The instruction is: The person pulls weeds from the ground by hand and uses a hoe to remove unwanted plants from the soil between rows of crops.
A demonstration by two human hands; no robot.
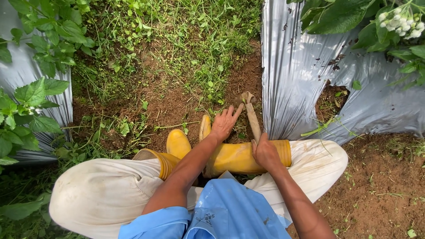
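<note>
My right hand [265, 152] grips the wooden handle of a small hoe [253, 119], whose soil-caked blade rests on the ground by the edge of the plastic sheet. My left hand [225, 123] is spread open, fingers apart, hovering over or touching the bare soil just left of the hoe blade. Both hands reach forward between my knees, over my yellow rubber boots [234, 157]. I am squatting in white trousers [102, 190] and a light blue shirt.
Silver plastic mulch [296, 75] covers a raised bed on the right, with a planting hole [330, 99] showing soil. Another mulch strip [17, 71] lies at left under leafy plants [31, 102]. Grass and weeds [177, 40] grow in the furrow ahead.
</note>
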